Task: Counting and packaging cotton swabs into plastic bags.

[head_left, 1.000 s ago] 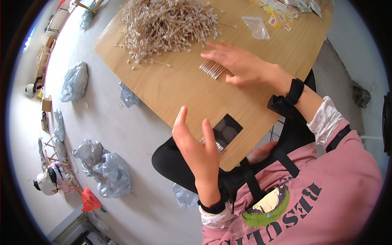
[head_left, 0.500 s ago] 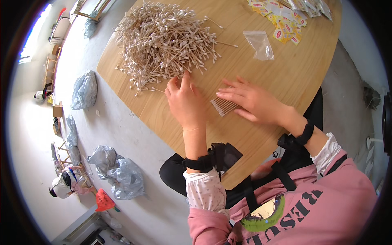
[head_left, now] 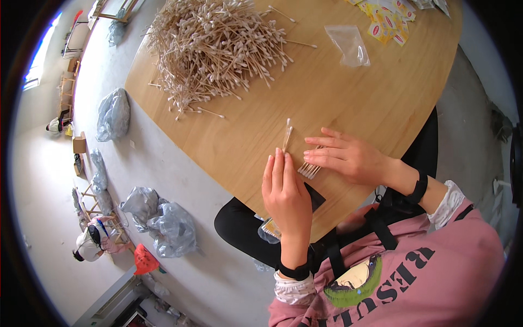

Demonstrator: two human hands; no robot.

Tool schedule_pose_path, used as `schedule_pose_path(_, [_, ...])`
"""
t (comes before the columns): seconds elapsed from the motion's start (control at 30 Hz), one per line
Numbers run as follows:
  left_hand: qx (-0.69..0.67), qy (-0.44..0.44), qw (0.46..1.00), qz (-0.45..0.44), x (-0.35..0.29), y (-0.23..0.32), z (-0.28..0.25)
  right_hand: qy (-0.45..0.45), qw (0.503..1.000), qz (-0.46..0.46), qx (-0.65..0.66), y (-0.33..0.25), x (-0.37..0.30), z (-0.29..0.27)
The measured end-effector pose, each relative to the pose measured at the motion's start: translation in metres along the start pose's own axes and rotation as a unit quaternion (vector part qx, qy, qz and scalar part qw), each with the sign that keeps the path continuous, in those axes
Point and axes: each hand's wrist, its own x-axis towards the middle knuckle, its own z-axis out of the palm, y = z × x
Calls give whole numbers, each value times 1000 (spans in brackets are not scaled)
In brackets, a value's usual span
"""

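Observation:
A large heap of cotton swabs (head_left: 212, 52) with white tips and wooden sticks covers the far left of the table. Beneath the fingertips of my left hand (head_left: 289, 196), which are pressed together, a couple of cotton swabs (head_left: 287, 137) stick out, tips pointing away from me. Just to the right, my right hand (head_left: 354, 158) lies with fingers stretched over a small row of cotton swabs (head_left: 310, 170). The near ends of that row show; the rest is hidden under the fingers.
On the wooden table (head_left: 381, 103), a clear plastic bag (head_left: 348, 46) lies at the far side, near yellow-and-white packets (head_left: 388, 20). A dark flat object (head_left: 315, 197) is at the near edge. Grey plastic bags (head_left: 170, 226) sit on the floor at left, where another person (head_left: 90, 242) is.
My left hand has left the swab heap and come nearer, beside the right hand, with a couple of swabs. My right hand and the row under it have shifted slightly nearer me.

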Motion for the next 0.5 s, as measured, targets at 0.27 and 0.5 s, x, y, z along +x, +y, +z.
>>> schedule_pose_path(0.27, [-163, -17, 986, -32, 3, 2, 9, 2, 998, 36, 54, 0, 6, -11])
schedule_pose_path(0.5, [-188, -45, 981, 8, -5, 15, 9, 61, 989, 110, 72, -5, -7, -24])
